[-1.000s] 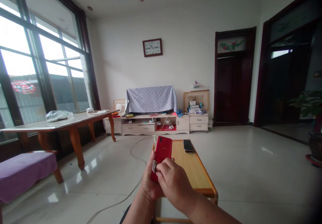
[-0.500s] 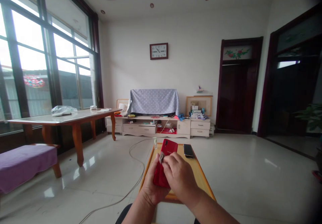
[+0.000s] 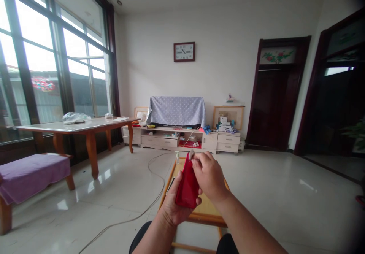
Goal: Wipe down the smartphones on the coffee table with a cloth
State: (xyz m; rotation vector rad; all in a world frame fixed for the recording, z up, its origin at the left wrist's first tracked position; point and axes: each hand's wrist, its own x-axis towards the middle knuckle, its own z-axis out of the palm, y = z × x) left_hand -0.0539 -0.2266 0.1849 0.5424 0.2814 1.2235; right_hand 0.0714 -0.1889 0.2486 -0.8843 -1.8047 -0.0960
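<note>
A red smartphone (image 3: 187, 190) rests in my left hand (image 3: 172, 209), its glossy back facing me. The fingers wrap round its lower half, thumb along the left edge. Pinched in the fingers of my right hand (image 3: 211, 176) is a small grey cloth (image 3: 191, 154), which touches the phone's upper end. The cloth and fingers cover the phone's top corner. Both hands are above a small yellow table (image 3: 209, 209) with a wooden rim. Beside my left thumb, the edge of a dark flat object (image 3: 170, 186) shows; its kind is unclear.
A clear pump bottle (image 3: 177, 158) stands at the small table's far left corner. A cable (image 3: 148, 206) curves over the floor to the left. Further off are a long table (image 3: 57, 126), a purple-covered bench (image 3: 34, 174) and a low cabinet (image 3: 209, 141).
My right hand and the cloth have moved up to the phone's top end. The phone is turned slightly. The black phone on the table is now out of sight. The view has shifted a little.
</note>
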